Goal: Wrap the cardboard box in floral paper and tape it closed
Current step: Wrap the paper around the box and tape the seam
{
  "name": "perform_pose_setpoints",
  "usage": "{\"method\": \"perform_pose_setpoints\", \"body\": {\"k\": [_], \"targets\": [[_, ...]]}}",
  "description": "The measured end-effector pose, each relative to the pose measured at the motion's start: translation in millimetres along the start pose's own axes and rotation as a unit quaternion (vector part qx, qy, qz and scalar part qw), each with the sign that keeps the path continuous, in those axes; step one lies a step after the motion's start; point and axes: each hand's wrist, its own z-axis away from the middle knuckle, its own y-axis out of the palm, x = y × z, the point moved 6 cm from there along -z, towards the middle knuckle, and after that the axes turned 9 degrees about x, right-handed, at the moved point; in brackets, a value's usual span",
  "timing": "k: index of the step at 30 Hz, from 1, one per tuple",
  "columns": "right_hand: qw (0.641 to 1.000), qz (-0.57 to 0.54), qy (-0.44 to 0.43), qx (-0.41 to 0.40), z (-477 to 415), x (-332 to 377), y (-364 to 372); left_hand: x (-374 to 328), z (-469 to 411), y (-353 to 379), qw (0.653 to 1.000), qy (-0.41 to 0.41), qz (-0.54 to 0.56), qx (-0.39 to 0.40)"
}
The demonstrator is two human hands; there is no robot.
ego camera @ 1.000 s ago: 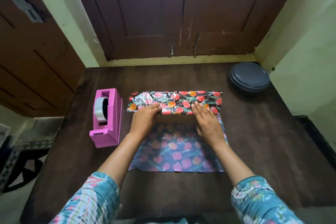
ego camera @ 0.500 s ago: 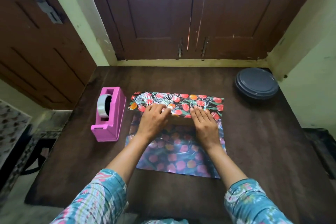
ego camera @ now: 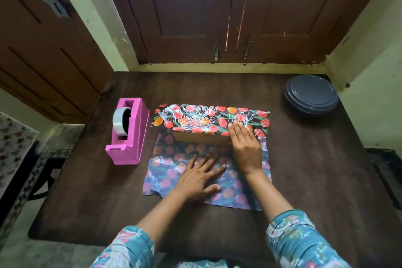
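Pressing down on the right part of the covered top, the right hand (ego camera: 245, 148) lies with its fingers (ego camera: 239, 130) straight and close together on the floral paper (ego camera: 208, 117). The paper is folded from the far side over the top of the cardboard box (ego camera: 200, 139). The box sits near the middle of the dark brown surface (ego camera: 315, 169), and its near side is bare. The rest of the sheet lies flat in front of the box, paler side up. The left hand (ego camera: 200, 177) rests palm down on this part, fingers straight and slightly spread, holding nothing. A pink tape dispenser (ego camera: 130, 137) with a clear roll stands just left of the paper. A dark round dish (ego camera: 311, 94) sits well apart at the far right corner. Wooden doors (ego camera: 217, 17) close off the wall beyond.
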Motion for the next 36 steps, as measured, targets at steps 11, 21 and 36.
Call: {"method": "perform_pose_setpoints", "body": {"k": [11, 21, 36], "targets": [[1.0, -0.002, -0.013, 0.01, 0, -3, 2, -5, 3, -2, 0.999, -0.015, 0.029, 0.011], [1.0, 0.0, 0.002, 0.026, 2, -3, 4, 107, 121, -97, 0.797, -0.23, 0.334, -0.448], [0.999, -0.018, 0.013, 0.026, 3, -3, 8, 199, 161, -56, 0.525, -0.429, 0.678, -0.282]]}}
